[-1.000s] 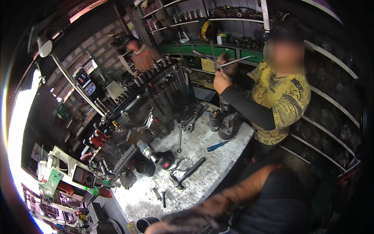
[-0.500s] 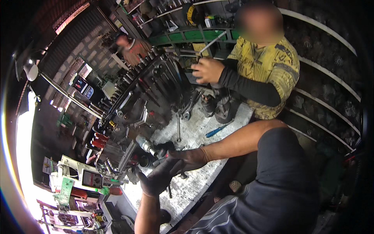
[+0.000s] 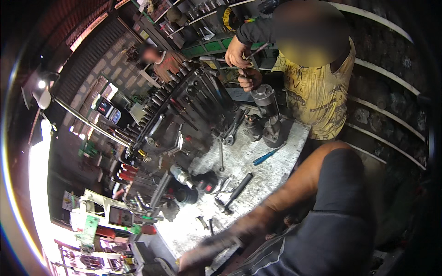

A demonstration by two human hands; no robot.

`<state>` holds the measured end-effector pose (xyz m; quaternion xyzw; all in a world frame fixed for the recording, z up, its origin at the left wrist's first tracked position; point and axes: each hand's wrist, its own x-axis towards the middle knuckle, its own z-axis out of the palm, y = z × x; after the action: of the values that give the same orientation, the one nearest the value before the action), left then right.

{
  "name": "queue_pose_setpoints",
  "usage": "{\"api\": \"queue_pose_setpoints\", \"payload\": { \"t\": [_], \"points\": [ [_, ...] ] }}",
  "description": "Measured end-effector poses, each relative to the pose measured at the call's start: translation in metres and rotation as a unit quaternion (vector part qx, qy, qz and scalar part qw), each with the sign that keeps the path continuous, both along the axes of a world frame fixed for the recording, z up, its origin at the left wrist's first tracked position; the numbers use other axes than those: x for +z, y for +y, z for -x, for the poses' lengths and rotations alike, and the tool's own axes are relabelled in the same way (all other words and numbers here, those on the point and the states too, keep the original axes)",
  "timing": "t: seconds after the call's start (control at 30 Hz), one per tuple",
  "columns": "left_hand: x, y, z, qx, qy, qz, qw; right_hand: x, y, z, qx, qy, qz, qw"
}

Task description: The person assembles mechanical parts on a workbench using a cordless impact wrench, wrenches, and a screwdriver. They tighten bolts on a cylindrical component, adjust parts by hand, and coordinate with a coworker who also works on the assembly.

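Note:
My right hand (image 3: 221,243), dark-gloved or blackened and smeared by motion, is low over the near left end of the metal-topped bench (image 3: 281,177). Its fingers cannot be made out. Beyond it lies a blurred skin-coloured patch, perhaps part of my left arm; my left hand's fingers do not show. Closest to the right hand are a small dark metal part (image 3: 201,222) and a hammer (image 3: 237,191) with a black handle. Farther up the bench are a silver-and-black power tool (image 3: 182,176), a dark cup-shaped part (image 3: 186,196) and a combination wrench (image 3: 221,156).
Across the bench a co-worker in a yellow shirt (image 3: 317,99) holds a tool above a cylindrical motor (image 3: 267,103) standing upright. A blue screwdriver (image 3: 268,157) lies near the bench's right edge. A rack of sockets and wrenches (image 3: 177,96) rises behind. Another person (image 3: 168,64) is farther back.
My hands, together over the bench middle before, have dropped toward the lower edge, uncovering the hammer. The co-worker now leans in with both hands on the tool. The view has shifted slightly.

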<state>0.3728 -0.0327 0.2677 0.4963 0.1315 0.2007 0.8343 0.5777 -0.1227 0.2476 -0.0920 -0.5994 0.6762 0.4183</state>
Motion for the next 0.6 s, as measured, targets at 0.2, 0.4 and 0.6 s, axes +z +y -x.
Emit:
{"api": "queue_pose_setpoints", "payload": {
  "t": [0.2,0.4,0.6],
  "points": [
    [-0.003,0.002,0.001,0.008,-0.004,0.023,1.0,-0.003,0.017,0.001,0.003,-0.012,0.027,1.0],
    [-0.009,0.0,-0.005,0.008,-0.019,0.017,1.0,-0.024,-0.007,-0.001,0.007,0.003,0.019,1.0],
    [-0.088,0.091,-0.003,0.012,0.024,-0.035,0.999,-0.115,0.107,-0.047,-0.317,-0.444,-0.385,0.744]
  ]
}}
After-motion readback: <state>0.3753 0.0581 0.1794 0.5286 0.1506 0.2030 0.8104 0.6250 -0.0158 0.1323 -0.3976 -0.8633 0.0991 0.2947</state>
